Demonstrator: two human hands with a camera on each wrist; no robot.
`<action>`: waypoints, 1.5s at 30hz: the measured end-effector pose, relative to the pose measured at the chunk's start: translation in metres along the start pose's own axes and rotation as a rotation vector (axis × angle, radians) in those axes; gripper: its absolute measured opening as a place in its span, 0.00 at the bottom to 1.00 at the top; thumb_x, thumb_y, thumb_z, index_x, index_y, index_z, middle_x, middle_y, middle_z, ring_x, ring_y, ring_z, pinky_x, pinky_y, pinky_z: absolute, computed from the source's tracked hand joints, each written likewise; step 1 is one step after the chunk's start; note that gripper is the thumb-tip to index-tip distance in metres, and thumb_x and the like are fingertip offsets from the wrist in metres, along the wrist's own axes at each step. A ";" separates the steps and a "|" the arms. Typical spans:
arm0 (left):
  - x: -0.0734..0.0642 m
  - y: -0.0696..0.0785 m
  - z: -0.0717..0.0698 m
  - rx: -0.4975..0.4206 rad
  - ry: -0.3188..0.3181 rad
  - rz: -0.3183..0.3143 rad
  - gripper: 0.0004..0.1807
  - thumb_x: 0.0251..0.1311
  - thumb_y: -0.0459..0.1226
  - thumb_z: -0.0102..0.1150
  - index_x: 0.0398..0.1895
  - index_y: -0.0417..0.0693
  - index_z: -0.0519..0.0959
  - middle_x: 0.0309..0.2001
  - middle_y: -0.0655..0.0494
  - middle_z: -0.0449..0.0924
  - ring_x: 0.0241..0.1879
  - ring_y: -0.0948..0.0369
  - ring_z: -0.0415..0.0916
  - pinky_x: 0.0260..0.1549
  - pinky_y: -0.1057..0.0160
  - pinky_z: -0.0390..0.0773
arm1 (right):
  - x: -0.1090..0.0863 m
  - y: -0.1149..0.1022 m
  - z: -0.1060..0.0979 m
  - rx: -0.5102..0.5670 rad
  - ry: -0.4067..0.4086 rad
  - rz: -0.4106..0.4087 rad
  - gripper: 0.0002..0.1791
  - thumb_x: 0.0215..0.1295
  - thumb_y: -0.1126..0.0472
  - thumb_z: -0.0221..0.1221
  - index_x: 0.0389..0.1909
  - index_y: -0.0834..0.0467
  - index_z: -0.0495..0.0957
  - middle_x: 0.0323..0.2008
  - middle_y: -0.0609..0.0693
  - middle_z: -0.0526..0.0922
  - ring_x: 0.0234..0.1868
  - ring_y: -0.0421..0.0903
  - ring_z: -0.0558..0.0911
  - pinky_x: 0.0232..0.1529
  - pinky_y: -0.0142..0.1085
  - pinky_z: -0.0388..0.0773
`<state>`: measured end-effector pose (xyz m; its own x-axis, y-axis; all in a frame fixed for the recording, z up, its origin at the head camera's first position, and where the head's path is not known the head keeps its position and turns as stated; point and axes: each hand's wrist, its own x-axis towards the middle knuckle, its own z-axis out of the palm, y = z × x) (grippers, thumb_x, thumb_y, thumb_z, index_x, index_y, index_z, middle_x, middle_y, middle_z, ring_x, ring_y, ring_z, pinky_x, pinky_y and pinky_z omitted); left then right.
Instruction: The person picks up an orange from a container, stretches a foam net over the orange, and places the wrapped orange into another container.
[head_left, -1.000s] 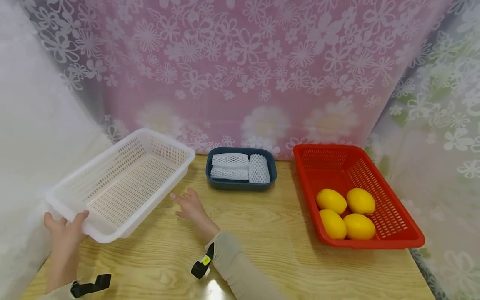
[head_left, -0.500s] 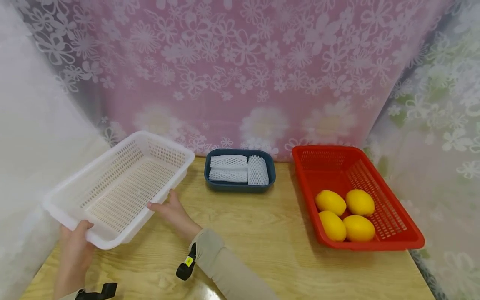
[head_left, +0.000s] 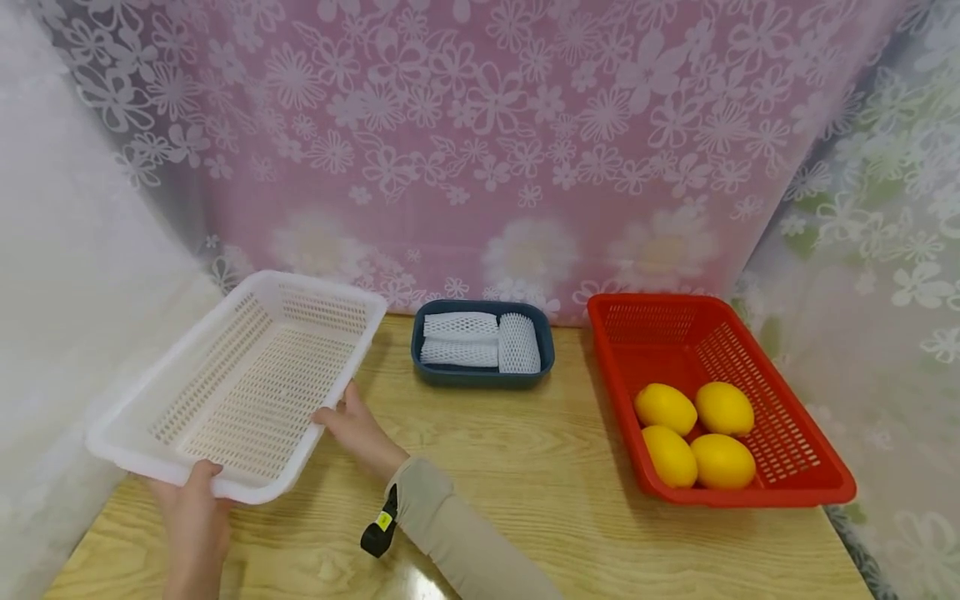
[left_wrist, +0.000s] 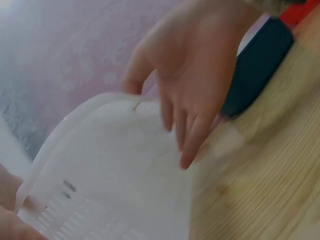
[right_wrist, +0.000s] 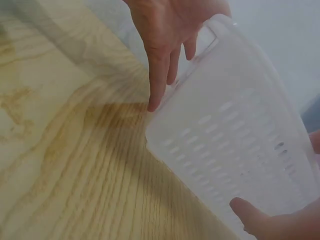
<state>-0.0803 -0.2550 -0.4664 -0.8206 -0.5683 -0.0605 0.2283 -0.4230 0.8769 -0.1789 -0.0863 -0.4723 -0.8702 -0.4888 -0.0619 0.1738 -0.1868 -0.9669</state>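
A white perforated plastic basket (head_left: 255, 392) is at the left, tilted, its near end above the table. My left hand (head_left: 193, 508) holds the basket's near short side, thumb over the rim and fingers underneath. On the right long side my right hand (head_left: 362, 435) grips it, thumb at the rim and the other fingers below, mostly hidden. The left wrist view has my right hand (left_wrist: 192, 60) with its fingers lying along the basket (left_wrist: 115, 155) wall. In the right wrist view, my left hand (right_wrist: 167, 30) supports the basket's end (right_wrist: 220, 115) from outside.
A dark blue tray (head_left: 480, 379) with white foam net sleeves (head_left: 518, 343) stands at the back middle. On the right is a red basket (head_left: 757, 498) containing several lemons (head_left: 723, 461). Behind the wooden table (head_left: 510, 467) hangs a pink floral curtain (head_left: 465, 150).
My right hand has moved left from above the table onto the basket's long side. My left hand has shifted right along the near rim. The basket's near end has swung slightly right.
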 end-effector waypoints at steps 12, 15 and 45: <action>-0.029 -0.027 0.033 -0.168 0.049 0.168 0.46 0.61 0.13 0.30 0.74 0.65 0.39 0.68 0.45 0.60 0.56 0.53 0.77 0.41 0.54 0.82 | 0.008 0.000 -0.025 -0.002 -0.044 -0.054 0.32 0.71 0.66 0.49 0.74 0.44 0.59 0.69 0.57 0.68 0.66 0.56 0.72 0.64 0.46 0.68; -0.031 -0.029 0.035 -0.181 0.030 0.199 0.45 0.63 0.14 0.30 0.74 0.64 0.39 0.69 0.44 0.59 0.57 0.52 0.76 0.43 0.54 0.81 | 0.010 0.002 -0.028 -0.013 -0.051 -0.063 0.32 0.71 0.66 0.49 0.74 0.44 0.59 0.69 0.57 0.68 0.67 0.55 0.71 0.64 0.44 0.68; -0.041 -0.029 0.045 -0.113 0.250 0.458 0.39 0.64 0.20 0.37 0.76 0.48 0.44 0.73 0.48 0.51 0.72 0.57 0.53 0.69 0.64 0.55 | -0.039 -0.052 -0.058 0.035 0.109 -0.145 0.24 0.74 0.58 0.53 0.67 0.62 0.67 0.59 0.58 0.78 0.58 0.65 0.77 0.57 0.54 0.74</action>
<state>-0.0769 -0.1874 -0.4679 -0.4769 -0.8576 0.1927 0.6006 -0.1579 0.7838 -0.1806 -0.0080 -0.4341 -0.9319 -0.3593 0.0493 0.0570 -0.2793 -0.9585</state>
